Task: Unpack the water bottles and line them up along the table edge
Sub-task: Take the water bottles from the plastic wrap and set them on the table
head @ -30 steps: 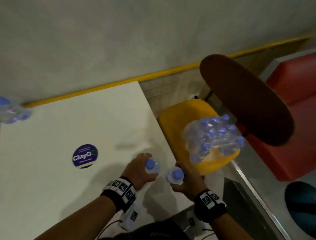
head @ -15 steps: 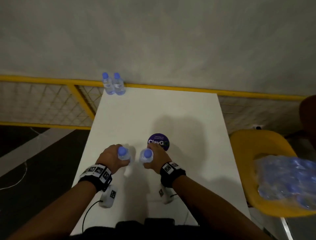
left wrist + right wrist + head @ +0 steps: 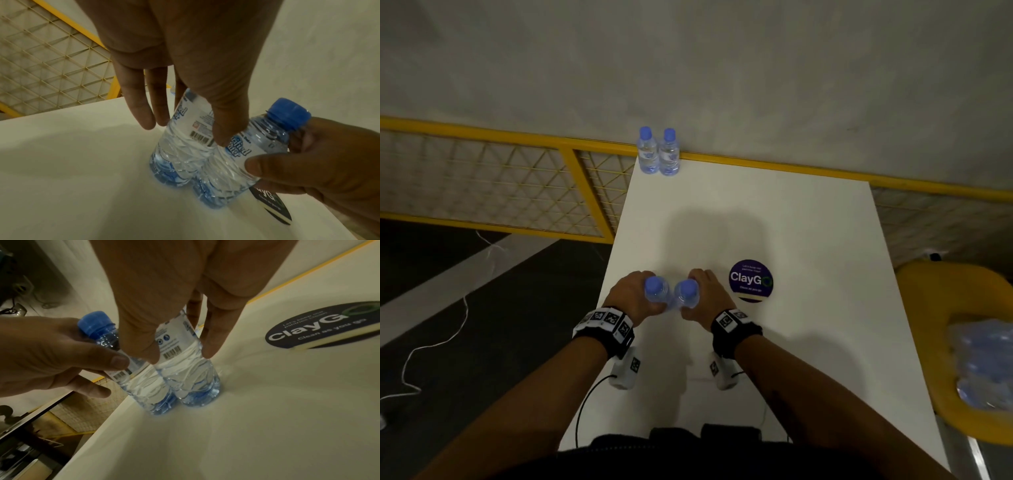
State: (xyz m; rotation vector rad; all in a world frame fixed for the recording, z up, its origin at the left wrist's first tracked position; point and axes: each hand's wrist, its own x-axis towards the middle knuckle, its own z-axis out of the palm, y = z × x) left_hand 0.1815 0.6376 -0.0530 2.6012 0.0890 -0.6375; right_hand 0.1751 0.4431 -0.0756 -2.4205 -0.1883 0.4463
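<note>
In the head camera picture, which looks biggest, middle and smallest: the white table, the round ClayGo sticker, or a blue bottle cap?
1. white table
2. ClayGo sticker
3. blue bottle cap, though it sits nearer the camera than the sticker

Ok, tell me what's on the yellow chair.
On the yellow chair lies a plastic-wrapped pack of water bottles, blue caps showing through the wrap. The frame edge cuts it off, so the count and whatever lies beneath stay hidden.

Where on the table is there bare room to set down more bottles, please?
The white table lies bare between the two far bottles at the corner and the hands; also right of the round sticker. It is crowded where left hand and right hand hold two bottles.
</note>
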